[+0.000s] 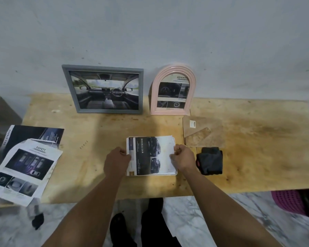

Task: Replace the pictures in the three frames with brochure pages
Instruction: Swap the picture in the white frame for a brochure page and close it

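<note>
A white frame [175, 172] lies flat near the table's front edge with a "DOUBLE CAB" brochure page [149, 155] laid over it. My left hand [116, 162] grips the page's left edge, and my right hand [183, 158] pinches its right edge. A grey rectangular frame [66, 82] leans against the wall holding a car-interior page. To its right stands a pink arched frame [154, 86] holding an "ADVANCE" page. Loose brochure pages [25, 166] lie at the table's left end.
A brown backing board with its stand [202, 132] lies right of the white frame. A dark folded cloth [210, 161] sits just beside my right hand. The wooden table [248, 139] ends at the wall. A pink basket [287, 202] stands on the floor at right.
</note>
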`<state>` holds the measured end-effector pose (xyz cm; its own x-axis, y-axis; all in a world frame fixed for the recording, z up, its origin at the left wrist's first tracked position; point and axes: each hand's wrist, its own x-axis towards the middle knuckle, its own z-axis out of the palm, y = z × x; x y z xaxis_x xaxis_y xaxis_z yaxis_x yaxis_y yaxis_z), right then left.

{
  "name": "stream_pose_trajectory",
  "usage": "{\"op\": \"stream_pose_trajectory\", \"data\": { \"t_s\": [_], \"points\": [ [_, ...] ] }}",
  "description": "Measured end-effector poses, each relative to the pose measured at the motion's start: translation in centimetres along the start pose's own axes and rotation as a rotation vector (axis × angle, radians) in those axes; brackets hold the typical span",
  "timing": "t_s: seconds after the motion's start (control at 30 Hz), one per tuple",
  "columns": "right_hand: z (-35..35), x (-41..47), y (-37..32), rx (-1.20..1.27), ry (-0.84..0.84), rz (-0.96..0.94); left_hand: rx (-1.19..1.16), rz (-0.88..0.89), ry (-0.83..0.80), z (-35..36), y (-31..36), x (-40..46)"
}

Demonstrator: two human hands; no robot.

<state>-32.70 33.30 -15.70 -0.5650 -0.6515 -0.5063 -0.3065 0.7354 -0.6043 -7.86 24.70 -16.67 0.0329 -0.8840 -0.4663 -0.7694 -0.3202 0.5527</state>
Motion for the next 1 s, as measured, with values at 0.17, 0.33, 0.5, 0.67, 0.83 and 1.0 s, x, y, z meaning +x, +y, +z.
{"op": "stream_pose_trajectory", "data": {
  "t_s": [0.17, 0.33, 0.5, 0.67, 0.83, 1.0],
  "points": [
    [0.4, -0.2, 0.0, -0.144, 0.045, -0.035, 0.048, 0.033, -0.012, 0.3, -0.5, 0.2],
    [0.4, -0.5, 0.3, -0.197, 0.052, -0.043, 0.056, 0.055, -0.012, 0.6, -0.8, 0.0],
    [0.2, -0.5, 0.6, -0.147, 0.012, -0.059, 0.064, 0.074, -0.036, 0.5, -0.8, -0.3],
    [-2.8, 0.2, 0.0, -0.058, 0.11, -0.105, 0.057, 0.059, -0.008, 0.5, -0.6, -0.4],
    [-8.8, 4.2, -0.4, -0.024, 0.364, 0.002, 0.063, 0.057, 0.009, 0.8, -0.5, -0.1],
    [-13.9, 8.5, 1.2, -0.113, 0.287, 0.298, 0.071, 0.024, 0.029, 1.1, -0.7, 0.2]
  ]
}}
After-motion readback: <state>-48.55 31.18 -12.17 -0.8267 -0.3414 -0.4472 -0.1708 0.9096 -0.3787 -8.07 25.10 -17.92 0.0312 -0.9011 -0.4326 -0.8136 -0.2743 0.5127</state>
